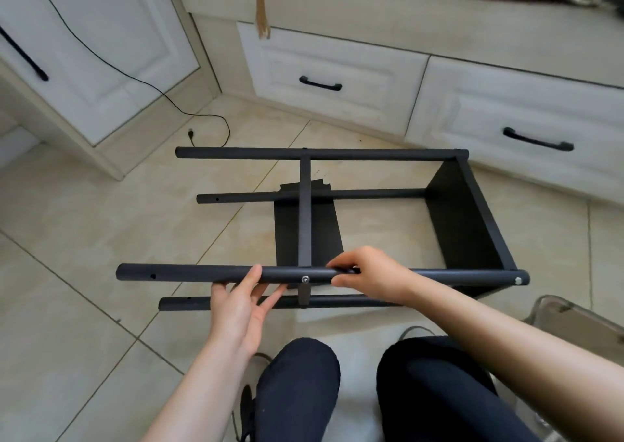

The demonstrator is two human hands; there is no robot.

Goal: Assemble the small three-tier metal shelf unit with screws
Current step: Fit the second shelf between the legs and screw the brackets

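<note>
The black metal shelf frame (320, 212) has round tubes and flat panels in a matt, smooth, powder-like coat. A small silver screw head (305, 278) on the near tube looks bare and shiny, as does another silver screw (517, 281) at the tube's end. The beige floor tiles (84, 225) are smooth with a faint sheen. The cream-white panelled drawer fronts (331, 77) look painted, satin, with matt black bar handles (320, 84). A thin black cable (141, 84) looks rubbery.

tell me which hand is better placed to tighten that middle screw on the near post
Right. The right hand already grips the near post beside the middle screw; the left hand only steadies it with straight fingers.
</note>
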